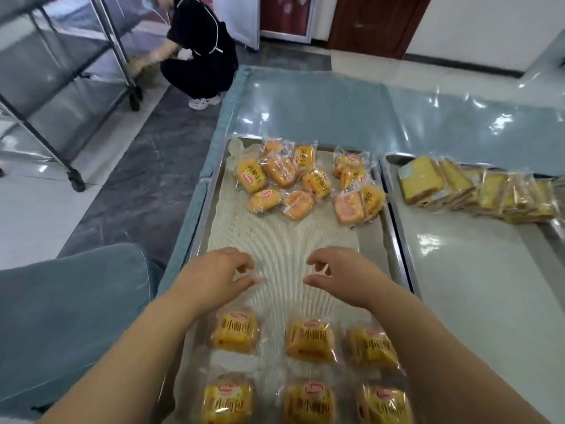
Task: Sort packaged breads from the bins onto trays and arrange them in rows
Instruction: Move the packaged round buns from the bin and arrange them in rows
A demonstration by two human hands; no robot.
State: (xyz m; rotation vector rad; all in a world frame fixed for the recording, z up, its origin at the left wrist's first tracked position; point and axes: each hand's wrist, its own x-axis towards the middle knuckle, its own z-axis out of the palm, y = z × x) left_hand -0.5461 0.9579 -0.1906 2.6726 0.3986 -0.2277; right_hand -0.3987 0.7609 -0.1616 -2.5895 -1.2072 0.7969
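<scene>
Beyond your hands, a loose heap of packaged breads lies at the far end of the tray. A second tray just to its right holds leaning sliced-bread packs. A person crouches by a wheeled rack far left. Nearest you, six packs sit in two rows of three, printed 小面包 under an unreadable red logo. Your left hand and right hand hover over the bare liner, fingers loosely curled, holding nothing.

The tray is silver, its liner beige with a fine woven grid. On it, buns show orange-yellow wrappers (red oval logos). Right of the tray, slices are pale yellow; beneath it, cloth is teal; left, floor is grey-marbled.
</scene>
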